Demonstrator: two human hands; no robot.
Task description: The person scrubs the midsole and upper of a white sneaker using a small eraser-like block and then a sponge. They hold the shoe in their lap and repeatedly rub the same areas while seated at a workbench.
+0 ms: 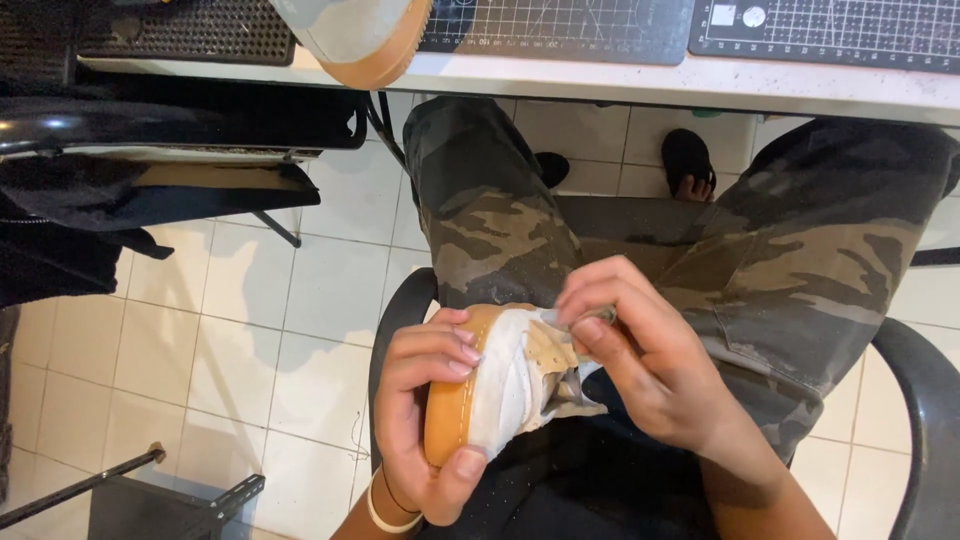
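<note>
Head view: over the lap, the left hand (pixel 425 415) grips the shoe (pixel 500 385) by its tan sole; the right hand (pixel 640 350) pinches the upper's top edge (steady, small pulls suit best).

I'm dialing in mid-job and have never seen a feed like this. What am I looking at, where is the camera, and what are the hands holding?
There is no machine here: these are a person's two bare hands, seen from a camera worn on their head and looking down into their lap. The person sits on a dark chair in camouflage trousers, above a white tiled floor.

The left hand grips a white sneaker by its tan rubber sole, turned on its side. The right hand pinches something small at the shoe's upper near the lace holes; what it pinches is too small to tell.

Along the top edge runs a white table with dark cutting mats on it, and a second shoe overhangs its edge.
</note>
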